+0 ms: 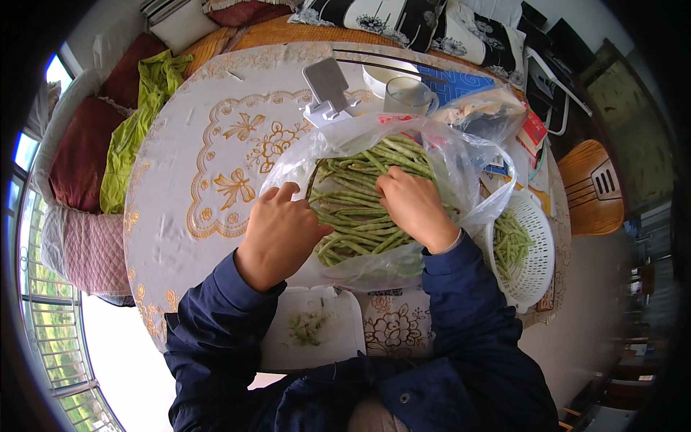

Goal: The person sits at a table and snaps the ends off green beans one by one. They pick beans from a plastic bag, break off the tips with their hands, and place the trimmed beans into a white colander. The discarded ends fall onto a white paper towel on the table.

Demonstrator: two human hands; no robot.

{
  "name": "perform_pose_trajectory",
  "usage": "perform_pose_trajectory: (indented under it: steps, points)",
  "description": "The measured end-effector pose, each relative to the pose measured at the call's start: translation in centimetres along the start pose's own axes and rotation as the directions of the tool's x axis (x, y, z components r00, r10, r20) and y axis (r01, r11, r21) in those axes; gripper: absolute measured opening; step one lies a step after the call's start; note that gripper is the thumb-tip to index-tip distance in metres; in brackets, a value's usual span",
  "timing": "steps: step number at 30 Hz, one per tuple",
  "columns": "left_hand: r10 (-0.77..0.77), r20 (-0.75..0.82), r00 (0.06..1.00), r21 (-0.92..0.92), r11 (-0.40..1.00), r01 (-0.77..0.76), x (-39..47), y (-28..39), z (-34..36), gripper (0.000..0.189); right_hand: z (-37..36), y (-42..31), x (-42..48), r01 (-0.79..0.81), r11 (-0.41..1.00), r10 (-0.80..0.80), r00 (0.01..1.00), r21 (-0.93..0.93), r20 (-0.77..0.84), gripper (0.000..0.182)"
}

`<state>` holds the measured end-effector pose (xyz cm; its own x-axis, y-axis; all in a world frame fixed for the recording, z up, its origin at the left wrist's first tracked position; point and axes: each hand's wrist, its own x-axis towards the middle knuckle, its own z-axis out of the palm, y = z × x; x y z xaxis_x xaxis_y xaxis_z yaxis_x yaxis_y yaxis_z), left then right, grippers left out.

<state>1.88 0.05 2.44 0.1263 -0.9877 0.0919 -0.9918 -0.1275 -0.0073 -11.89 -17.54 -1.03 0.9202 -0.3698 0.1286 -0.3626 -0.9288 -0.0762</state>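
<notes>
An open clear plastic bag [345, 129] lies before me, full of long green beans [351, 210]. My left hand [280, 235] is at the bag's left side, back upward, with fingers bent and thumb pointing toward the beans. Beside its fingertips stands a dark, brownish bean [311, 181]; whether the hand grips it or the bag's edge is hidden. Over the right part of the beans, my right hand [413, 205] has its fingers curled down onto them. What its fingertips hold cannot be seen.
A white plastic colander [540, 254] with short bean pieces [510, 243] sits at right. Trimmings [310, 326] lie on white paper [345, 313] near me. Beyond the bag are a phone stand [326, 92], a glass mug [407, 97], a white bowl [378, 78] and dark chopsticks [388, 56].
</notes>
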Motion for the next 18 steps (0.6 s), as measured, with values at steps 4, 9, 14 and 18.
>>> perform_pose_trajectory:
  steps: [4,9,14,18]
  points:
    - [0.006,-0.011,1.000,-0.004,1.000,-0.006,-0.1,0.0,0.1,0.031,-0.4,-0.4,0.2,-0.016,0.998,0.014,0.999,0.065,0.044,0.016]
    - [0.011,0.043,0.999,-0.023,1.000,-0.010,0.1,0.2,-0.3,0.031,0.8,-1.4,0.0,0.052,0.981,-0.041,0.997,0.188,-0.063,0.011]
    - [-0.001,0.024,1.000,-0.029,1.000,0.001,0.0,0.0,-0.2,0.029,-0.8,-1.1,-0.2,0.041,0.964,-0.035,0.999,0.263,-0.027,0.011]
    - [0.003,-0.102,0.995,-0.116,0.993,-0.015,-0.2,-0.2,-0.7,0.023,-4.8,-0.9,-0.6,0.017,0.910,-0.011,1.000,0.414,-0.016,0.014]
